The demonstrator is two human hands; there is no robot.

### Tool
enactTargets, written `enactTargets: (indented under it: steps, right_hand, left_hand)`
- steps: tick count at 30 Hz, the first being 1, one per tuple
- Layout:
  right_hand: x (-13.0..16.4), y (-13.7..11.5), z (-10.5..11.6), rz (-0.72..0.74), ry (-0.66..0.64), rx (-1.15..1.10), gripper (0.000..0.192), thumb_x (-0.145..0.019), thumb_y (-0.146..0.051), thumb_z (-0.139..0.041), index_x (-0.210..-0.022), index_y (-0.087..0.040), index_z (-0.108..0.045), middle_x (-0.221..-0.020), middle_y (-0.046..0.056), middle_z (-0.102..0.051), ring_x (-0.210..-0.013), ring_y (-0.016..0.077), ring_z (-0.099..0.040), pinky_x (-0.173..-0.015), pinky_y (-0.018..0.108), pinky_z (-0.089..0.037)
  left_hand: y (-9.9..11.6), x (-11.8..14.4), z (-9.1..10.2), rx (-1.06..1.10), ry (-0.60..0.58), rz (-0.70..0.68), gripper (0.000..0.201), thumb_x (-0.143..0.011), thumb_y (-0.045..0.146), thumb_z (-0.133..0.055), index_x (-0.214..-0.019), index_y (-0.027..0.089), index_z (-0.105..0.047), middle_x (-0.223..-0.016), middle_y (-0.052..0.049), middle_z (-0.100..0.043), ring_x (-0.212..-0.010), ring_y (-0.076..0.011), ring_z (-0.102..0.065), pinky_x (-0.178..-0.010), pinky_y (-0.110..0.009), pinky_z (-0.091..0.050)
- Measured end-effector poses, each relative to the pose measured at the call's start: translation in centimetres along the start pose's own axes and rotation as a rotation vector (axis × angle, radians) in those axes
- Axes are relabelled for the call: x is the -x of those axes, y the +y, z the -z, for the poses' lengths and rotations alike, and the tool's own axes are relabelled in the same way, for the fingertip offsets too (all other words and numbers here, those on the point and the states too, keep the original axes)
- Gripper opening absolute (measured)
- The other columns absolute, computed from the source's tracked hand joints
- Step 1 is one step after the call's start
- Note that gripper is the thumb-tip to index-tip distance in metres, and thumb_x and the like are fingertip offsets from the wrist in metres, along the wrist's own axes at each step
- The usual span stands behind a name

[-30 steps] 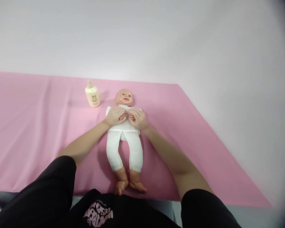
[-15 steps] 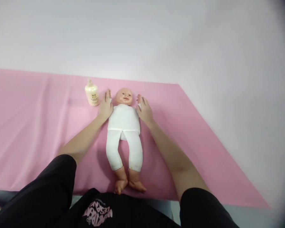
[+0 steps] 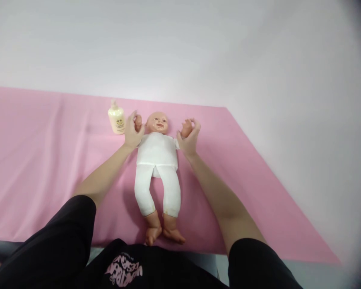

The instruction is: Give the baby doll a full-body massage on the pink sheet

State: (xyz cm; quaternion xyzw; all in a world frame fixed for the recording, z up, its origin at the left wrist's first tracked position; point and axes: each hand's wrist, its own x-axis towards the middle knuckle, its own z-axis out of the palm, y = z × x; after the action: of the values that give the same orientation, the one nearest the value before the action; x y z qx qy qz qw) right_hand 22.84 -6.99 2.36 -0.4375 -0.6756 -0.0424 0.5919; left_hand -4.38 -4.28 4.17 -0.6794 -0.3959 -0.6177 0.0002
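A pink cloth [image 3: 48, 168] covers the worktop from the near edge back to the pale wall [image 3: 180, 48]. On it a baby doll [image 3: 157, 160] in white lies on its back, head towards the wall, bare feet towards the person's black shirt [image 3: 126, 269].

A second ago both hands met over the doll's chest; half a second ago they lay flat at either shoulder. Now they have swung outward and each has the doll's arm raised beside its head. So the arms have gone from crossed on the chest to spread wide, while the body and legs have not shifted.

The left hand [image 3: 132, 130] has its grip curled around the doll's small fist, thumb and fingers pinching it just beside the head. The right hand [image 3: 189, 136] does the same on the other side, fingers hooked loosely over the doll's hand.

A small cream bottle [image 3: 116, 119] stands upright just beyond the left hand, near it but, as far as I can tell, not touching.

The doll's forearms are mostly hidden by the hands, and the bottle's label is too small to read. The picture's right edge fades into a dark blur.
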Motion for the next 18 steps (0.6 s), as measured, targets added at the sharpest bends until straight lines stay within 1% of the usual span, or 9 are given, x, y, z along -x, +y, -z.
enactTargets:
  steps: [2, 4, 5, 7, 10, 12, 14, 16, 18]
  right_hand:
    - [0.1, -1.4, 0.2, 0.077, 0.078, 0.008, 0.062, -0.093, -0.031, -0.059, -0.149, -0.029, -0.032, -0.135, 0.013, -0.054, -0.129, 0.0255, -0.059, -0.108, 0.051, -0.055]
    - [0.9, -2.9, 0.2, 0.151, 0.089, 0.044, 0.045, -0.093, -0.029, -0.058, -0.138, -0.029, -0.049, -0.121, 0.010, -0.065, -0.116, 0.0226, -0.066, -0.102, 0.044, -0.059]
    - [1.4, -3.7, 0.2, 0.191, 0.054, 0.066, 0.037, -0.094, -0.027, -0.055, -0.131, -0.029, -0.056, -0.116, 0.009, -0.068, -0.111, 0.0219, -0.069, -0.099, 0.043, -0.060]
    - [2.4, -4.9, 0.0, 0.291, -0.087, 0.095, 0.028, -0.094, -0.023, -0.052, -0.118, -0.027, -0.065, -0.106, 0.008, -0.073, -0.103, 0.0217, -0.072, -0.094, 0.041, -0.062]
    - [3.3, -5.6, 0.0, 0.361, -0.267, 0.106, 0.028, -0.092, -0.020, -0.048, -0.110, -0.026, -0.069, -0.102, 0.007, -0.076, -0.099, 0.0228, -0.073, -0.091, 0.043, -0.061]
    - [3.3, -5.3, 0.0, 0.326, -0.291, 0.114, 0.028, -0.095, -0.023, -0.049, -0.114, -0.026, -0.068, -0.106, 0.009, -0.076, -0.103, 0.0241, -0.073, -0.093, 0.045, -0.060]
    - [2.9, -4.6, 0.0, 0.261, -0.279, 0.134, 0.028, -0.097, -0.030, -0.051, -0.122, -0.025, -0.064, -0.116, 0.012, -0.074, -0.113, 0.0267, -0.071, -0.099, 0.048, -0.059]
    - [2.5, -3.6, -0.1, 0.182, -0.256, 0.164, 0.038, -0.098, -0.040, -0.053, -0.132, -0.023, -0.056, -0.131, 0.017, -0.067, -0.126, 0.0310, -0.064, -0.109, 0.056, -0.053]
    - [2.1, -2.6, -0.3, 0.098, -0.233, 0.190, 0.055, -0.096, -0.050, -0.055, -0.143, -0.021, -0.045, -0.147, 0.021, -0.055, -0.140, 0.0352, -0.053, -0.116, 0.064, -0.045]
  left_hand:
    - [1.8, -0.2, 0.4, -0.030, -0.074, -0.147, 0.026, -0.098, 0.031, -0.053, -0.118, 0.021, -0.066, -0.098, -0.008, -0.072, -0.091, -0.0196, -0.069, -0.088, -0.036, -0.055]
    - [3.4, 0.3, 0.6, -0.079, -0.219, -0.324, 0.022, -0.096, 0.026, -0.050, -0.101, 0.022, -0.071, -0.078, -0.004, -0.070, -0.074, -0.0187, -0.066, -0.077, -0.035, -0.054]
    - [4.1, 0.7, 0.6, -0.112, -0.302, -0.414, 0.022, -0.095, 0.025, -0.050, -0.096, 0.022, -0.072, -0.073, -0.004, -0.069, -0.071, -0.0192, -0.065, -0.074, -0.036, -0.053]
    - [5.0, 1.8, 0.4, -0.184, -0.446, -0.570, 0.022, -0.091, 0.026, -0.051, -0.086, 0.022, -0.072, -0.069, -0.005, -0.068, -0.069, -0.0208, -0.064, -0.069, -0.037, -0.051]
    - [5.5, 2.9, 0.2, -0.238, -0.537, -0.675, 0.026, -0.093, 0.027, -0.049, -0.078, 0.022, -0.069, -0.065, -0.007, -0.067, -0.067, -0.0222, -0.064, -0.063, -0.037, -0.050]
    - [5.4, 3.1, 0.1, -0.224, -0.532, -0.636, 0.028, -0.096, 0.029, -0.047, -0.086, 0.022, -0.071, -0.071, -0.008, -0.070, -0.072, -0.0227, -0.067, -0.067, -0.038, -0.052]
    - [5.0, 2.9, 0.0, -0.188, -0.503, -0.516, 0.031, -0.101, 0.035, -0.044, -0.103, 0.021, -0.072, -0.090, -0.011, -0.075, -0.088, -0.0244, -0.071, -0.079, -0.041, -0.056]
    - [4.3, 2.6, -0.1, -0.155, -0.454, -0.365, 0.039, -0.103, 0.043, -0.042, -0.121, 0.020, -0.068, -0.115, -0.016, -0.074, -0.111, -0.0280, -0.070, -0.098, -0.047, -0.055]
    - [3.3, 2.1, -0.2, -0.151, -0.396, -0.221, 0.050, -0.103, 0.051, -0.041, -0.136, 0.018, -0.059, -0.135, -0.021, -0.065, -0.129, -0.0330, -0.061, -0.111, -0.053, -0.047]
